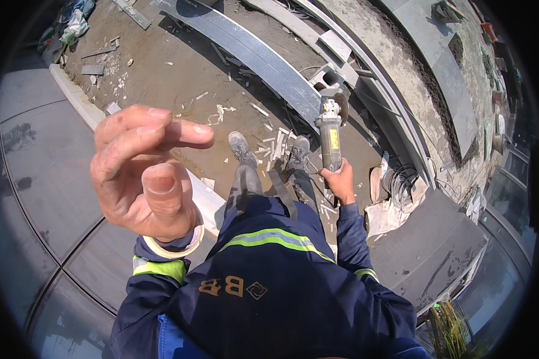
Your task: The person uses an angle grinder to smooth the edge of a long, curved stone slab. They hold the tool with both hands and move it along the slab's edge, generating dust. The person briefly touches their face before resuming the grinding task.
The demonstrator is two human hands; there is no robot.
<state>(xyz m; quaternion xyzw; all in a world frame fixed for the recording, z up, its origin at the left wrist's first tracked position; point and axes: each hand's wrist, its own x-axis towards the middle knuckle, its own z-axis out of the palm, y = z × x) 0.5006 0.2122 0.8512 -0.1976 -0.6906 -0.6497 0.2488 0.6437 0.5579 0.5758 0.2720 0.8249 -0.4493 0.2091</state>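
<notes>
My right hand (341, 180) grips the rear of an angle grinder (330, 136) with a grey body and a yellow label. The grinder's head and its dark disc guard point away from me, beside the end of a long grey slab (251, 57). Whether the disc touches the slab I cannot tell. My left hand (147, 170) is raised close to the camera on the left, empty, its fingers loosely curled and the thumb apart from them. Dark blue sleeves with reflective yellow bands cover both arms.
Stone offcuts (276, 145) lie scattered around my shoes (242, 148). Coiled cable (403, 179) rests on a pale sack at the right. Large dark panels (36, 161) stretch along the left. A long curved kerb (395, 99) runs past the grinder. Bags (75, 27) lie at the far left.
</notes>
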